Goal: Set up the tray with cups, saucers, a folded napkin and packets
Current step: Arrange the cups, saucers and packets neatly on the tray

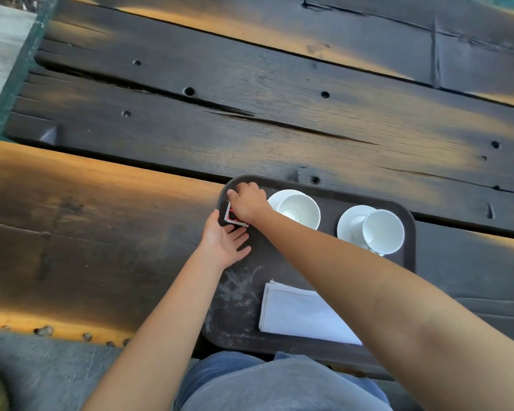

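Seating the small white, red and black paper packets [235, 218] in the far left corner of the dark brown plastic tray [279, 262]: they lie just inside the rim, half covered by the right hand [248, 200], whose fingers curl down over the stack and hold it. The left hand [224, 239] lies just beside them, fingers straight and slightly spread, at the stack's near edge. To do this step well, we judge, we square the edges against that flat hand, press lightly, then lift the curled fingers straight up so nothing fans out. Two white ceramic cups [298, 210] sit on round white saucers [347, 221] along the far side, one just beside the right wrist; we keep the forearm off them. The folded white cloth napkin [300, 314] lies on the near side. A dark wooden plank table [250, 114] bears the tray.
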